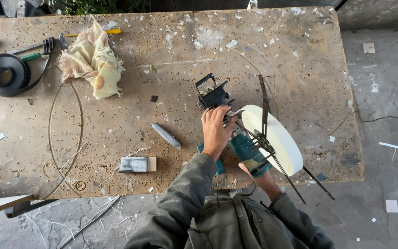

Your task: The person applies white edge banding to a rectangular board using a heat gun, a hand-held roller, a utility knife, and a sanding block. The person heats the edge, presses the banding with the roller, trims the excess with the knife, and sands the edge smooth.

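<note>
A teal power tool [247,150] with a black base [212,94] lies on the worn workbench [162,69]. A white disc [277,138] sits against it, crossed by thin black metal rods [266,103]. My left hand [216,131] rests on top of the tool's front, fingers curled over it. My right hand [259,177] is under the tool's rear end at the bench's front edge, mostly hidden by the tool and the disc.
A grey utility knife [166,136] and a small sanding block [137,164] lie left of the tool. A cream rag [93,60], a black tape roll [3,74], pliers [35,48] and a screwdriver [109,32] sit at the far left. Concrete floor [388,115] is on the right.
</note>
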